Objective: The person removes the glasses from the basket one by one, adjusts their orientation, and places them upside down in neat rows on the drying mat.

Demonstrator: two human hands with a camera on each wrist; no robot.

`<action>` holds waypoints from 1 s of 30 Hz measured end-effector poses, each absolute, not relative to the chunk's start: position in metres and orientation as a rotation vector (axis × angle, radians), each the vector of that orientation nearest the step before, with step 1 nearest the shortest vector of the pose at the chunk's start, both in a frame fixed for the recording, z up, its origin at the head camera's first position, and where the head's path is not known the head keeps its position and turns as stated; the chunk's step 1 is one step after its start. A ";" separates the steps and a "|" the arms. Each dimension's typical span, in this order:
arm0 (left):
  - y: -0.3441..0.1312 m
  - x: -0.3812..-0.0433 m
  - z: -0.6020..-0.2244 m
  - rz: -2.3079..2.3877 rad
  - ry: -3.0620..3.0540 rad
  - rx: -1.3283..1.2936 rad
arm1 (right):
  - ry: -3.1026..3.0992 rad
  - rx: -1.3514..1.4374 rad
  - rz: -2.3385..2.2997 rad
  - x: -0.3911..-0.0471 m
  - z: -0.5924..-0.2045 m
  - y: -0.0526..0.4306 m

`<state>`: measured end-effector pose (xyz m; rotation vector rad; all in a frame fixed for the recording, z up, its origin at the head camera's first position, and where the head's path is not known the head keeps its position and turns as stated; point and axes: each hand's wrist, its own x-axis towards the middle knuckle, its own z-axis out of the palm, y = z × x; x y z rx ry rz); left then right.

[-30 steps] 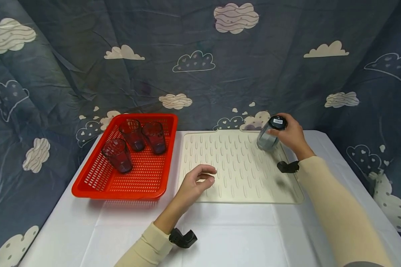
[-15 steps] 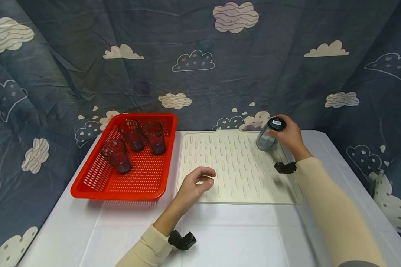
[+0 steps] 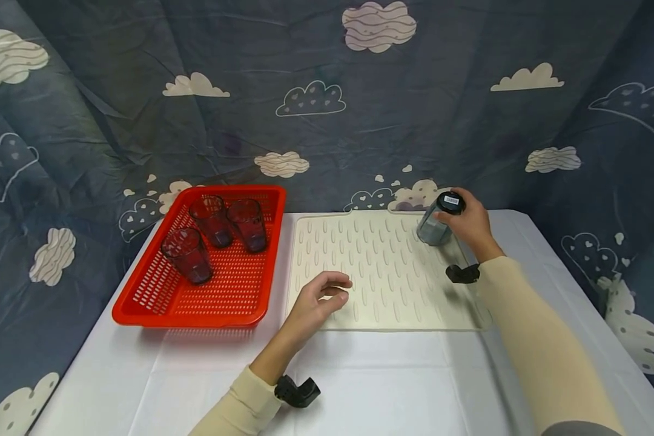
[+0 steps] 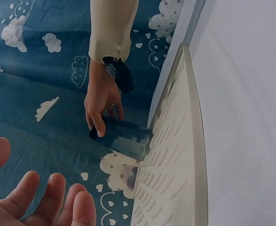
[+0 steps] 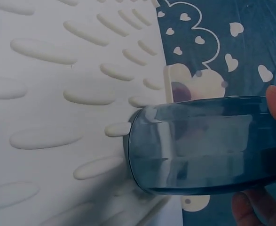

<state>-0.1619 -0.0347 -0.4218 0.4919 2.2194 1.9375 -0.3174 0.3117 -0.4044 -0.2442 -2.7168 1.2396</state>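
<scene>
1. Gripping a clear glass (image 3: pixel 432 229) near its dark, labelled end, the right hand (image 3: pixel 471 223) is right of centre in the head view — the glass's other end meets the ribbed cream mat (image 3: pixel 372 260) near its upper right corner.
2. Loosely bent fingers and a parted thumb mark the relaxed left hand (image 3: pixel 312 304), over the mat's lower left.
3. At frame left, a red basket (image 3: pixel 191 319) holds three glasses (image 3: pixel 192 261) — all on the white worktop (image 3: pixel 381 387).

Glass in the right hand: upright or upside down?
Upside down: the glass shows its dark, labelled base on top, its rim toward the mat.
</scene>
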 end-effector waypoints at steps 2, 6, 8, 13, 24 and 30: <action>-0.034 -0.162 -0.422 1.931 2.219 0.491 | -2.719 -0.237 1.221 -0.317 -0.403 0.312; -0.034 -0.163 -0.422 1.920 2.221 0.476 | -2.744 -0.237 1.178 -0.316 -0.401 0.312; -0.034 -0.163 -0.423 1.922 2.212 0.481 | -2.761 -0.243 1.158 -0.316 -0.400 0.312; -0.033 -0.162 -0.423 1.934 2.198 0.483 | -2.785 -0.219 1.147 -0.317 -0.402 0.311; -0.035 -0.159 -0.425 1.920 2.204 0.458 | -2.712 -0.140 1.202 -0.322 -0.419 0.314; -0.035 -0.160 -0.424 1.907 2.202 0.487 | -2.681 -0.146 1.233 -0.324 -0.422 0.312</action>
